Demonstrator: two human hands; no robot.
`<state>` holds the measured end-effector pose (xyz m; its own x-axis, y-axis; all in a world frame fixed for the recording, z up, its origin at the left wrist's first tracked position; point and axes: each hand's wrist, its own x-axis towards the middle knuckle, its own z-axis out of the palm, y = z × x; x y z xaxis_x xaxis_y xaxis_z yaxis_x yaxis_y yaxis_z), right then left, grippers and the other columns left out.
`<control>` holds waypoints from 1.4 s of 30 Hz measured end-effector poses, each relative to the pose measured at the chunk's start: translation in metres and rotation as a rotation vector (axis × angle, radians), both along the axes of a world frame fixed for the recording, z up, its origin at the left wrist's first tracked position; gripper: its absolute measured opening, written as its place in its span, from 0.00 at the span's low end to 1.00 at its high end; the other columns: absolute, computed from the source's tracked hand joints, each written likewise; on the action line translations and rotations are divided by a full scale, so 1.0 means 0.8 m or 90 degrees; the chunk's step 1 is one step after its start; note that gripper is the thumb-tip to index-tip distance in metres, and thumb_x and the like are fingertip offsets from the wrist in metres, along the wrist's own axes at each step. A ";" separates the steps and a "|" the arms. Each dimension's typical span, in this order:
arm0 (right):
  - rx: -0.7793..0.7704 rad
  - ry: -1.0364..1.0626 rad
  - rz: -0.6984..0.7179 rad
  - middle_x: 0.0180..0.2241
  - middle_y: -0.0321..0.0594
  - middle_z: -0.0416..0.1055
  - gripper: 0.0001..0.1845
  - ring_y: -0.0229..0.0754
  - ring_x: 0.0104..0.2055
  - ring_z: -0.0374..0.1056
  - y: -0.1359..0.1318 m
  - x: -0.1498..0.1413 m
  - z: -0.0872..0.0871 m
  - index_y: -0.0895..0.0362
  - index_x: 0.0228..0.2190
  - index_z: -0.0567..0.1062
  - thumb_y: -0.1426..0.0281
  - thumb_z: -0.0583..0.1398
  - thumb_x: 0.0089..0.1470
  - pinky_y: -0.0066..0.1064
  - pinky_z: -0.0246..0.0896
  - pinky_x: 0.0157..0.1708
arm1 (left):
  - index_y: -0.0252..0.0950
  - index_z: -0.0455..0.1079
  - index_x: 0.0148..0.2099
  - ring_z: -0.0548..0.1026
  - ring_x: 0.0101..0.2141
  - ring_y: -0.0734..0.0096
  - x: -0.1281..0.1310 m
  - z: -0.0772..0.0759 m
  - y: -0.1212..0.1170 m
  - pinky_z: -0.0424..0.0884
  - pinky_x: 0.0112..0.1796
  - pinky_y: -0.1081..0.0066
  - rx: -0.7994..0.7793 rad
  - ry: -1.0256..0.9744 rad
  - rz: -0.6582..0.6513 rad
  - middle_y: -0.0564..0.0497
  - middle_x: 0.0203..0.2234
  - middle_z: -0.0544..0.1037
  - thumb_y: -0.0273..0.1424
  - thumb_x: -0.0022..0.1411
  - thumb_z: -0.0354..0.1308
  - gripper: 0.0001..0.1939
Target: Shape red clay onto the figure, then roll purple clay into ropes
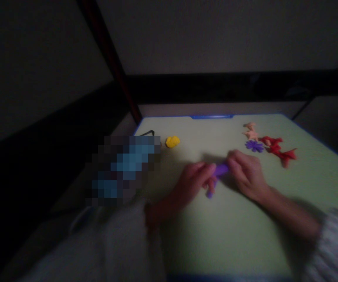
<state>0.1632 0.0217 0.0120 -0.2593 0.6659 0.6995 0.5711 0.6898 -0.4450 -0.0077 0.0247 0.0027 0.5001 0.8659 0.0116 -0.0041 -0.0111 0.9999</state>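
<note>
Over the middle of the board, my left hand [196, 175] and my right hand [247, 172] hold a purple, soft-looking strip [222, 169] that looks like modelling clay. It spans the short gap between my closed fingers. A narrower purple end [209, 194] hangs below my left fingers. Whether it is one piece with the strip is hidden by the hand. Beyond my right hand lies a purple flower-like shape [254, 146]. Red twisted pieces [277, 149] sit just right of it, and pale peach shapes [250, 133] lie behind it.
A yellow lump [172, 141] rests on the pale green board [210, 235], beyond my left hand. The board has a blue rim with a raised blue piece [212, 117] at the far edge. A pixelated blue-and-dark object [128, 164] is on the left. A wall stands behind in dim light.
</note>
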 end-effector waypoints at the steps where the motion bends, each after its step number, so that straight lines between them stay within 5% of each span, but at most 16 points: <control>1: 0.006 -0.001 0.000 0.15 0.29 0.54 0.15 0.32 0.15 0.52 0.000 0.000 0.000 0.54 0.20 0.59 0.69 0.50 0.59 0.25 0.47 0.17 | 0.33 0.65 0.25 0.68 0.21 0.75 0.000 0.000 0.000 0.62 0.28 0.72 0.001 0.000 -0.004 0.52 0.17 0.70 0.42 0.62 0.48 0.20; 27: 0.025 -0.008 0.019 0.14 0.28 0.54 0.17 0.31 0.14 0.51 -0.004 -0.003 0.009 0.54 0.19 0.59 0.72 0.50 0.59 0.25 0.47 0.15 | 0.33 0.66 0.25 0.68 0.19 0.75 0.003 0.002 -0.002 0.62 0.27 0.71 -0.043 -0.032 0.023 0.52 0.16 0.70 0.41 0.60 0.49 0.19; 34: -0.257 0.128 0.107 0.14 0.31 0.62 0.20 0.33 0.15 0.57 0.003 0.002 0.004 0.55 0.21 0.64 0.61 0.48 0.62 0.24 0.52 0.15 | 0.34 0.65 0.24 0.67 0.19 0.76 0.003 0.000 0.000 0.61 0.26 0.72 -0.053 -0.052 0.059 0.53 0.15 0.68 0.45 0.59 0.49 0.21; 38: -0.271 0.178 0.119 0.21 0.34 0.67 0.17 0.35 0.22 0.64 0.003 0.009 0.009 0.56 0.31 0.71 0.56 0.51 0.59 0.25 0.60 0.21 | 0.34 0.65 0.24 0.67 0.19 0.76 0.003 0.001 0.002 0.61 0.26 0.72 -0.047 -0.053 0.078 0.53 0.15 0.69 0.44 0.59 0.49 0.20; 42: -0.300 0.221 0.128 0.24 0.34 0.69 0.09 0.33 0.24 0.65 0.000 0.011 0.017 0.55 0.33 0.74 0.63 0.58 0.55 0.24 0.61 0.23 | 0.34 0.65 0.23 0.68 0.19 0.76 0.000 0.000 0.004 0.62 0.26 0.72 -0.027 -0.053 0.068 0.52 0.16 0.69 0.44 0.60 0.48 0.21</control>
